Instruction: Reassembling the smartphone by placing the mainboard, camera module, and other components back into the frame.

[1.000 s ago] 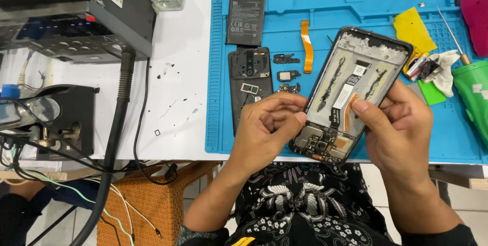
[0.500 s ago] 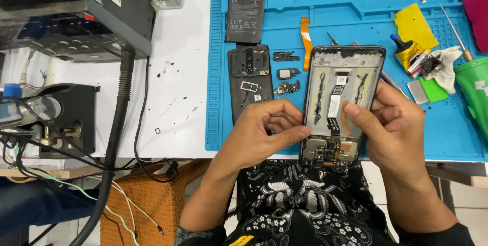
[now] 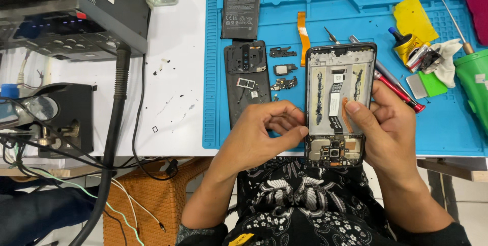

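Note:
I hold an opened phone frame (image 3: 336, 78) upright over the near edge of the blue work mat (image 3: 356, 2), its inner side facing me. My right hand (image 3: 389, 126) grips its right edge, thumb pressed on an orange flex strip near the middle. My left hand (image 3: 259, 136) touches the frame's left edge with its fingertips, fingers curled. The circuit board (image 3: 333, 150) sits at the frame's lower end.
On the mat lie a black battery (image 3: 240, 12), a dark back cover (image 3: 247, 81), small black parts (image 3: 283, 68), an orange flex cable (image 3: 302, 37), tweezers, a red-handled tool (image 3: 399, 91), a yellow cloth and a green bottle (image 3: 473, 86). Black equipment (image 3: 61, 17) and cables fill the left.
The phone frame has turned from a tilt to upright and shifted slightly toward me. My right thumb has moved onto its middle; my left hand's fingertips now rest at the left edge.

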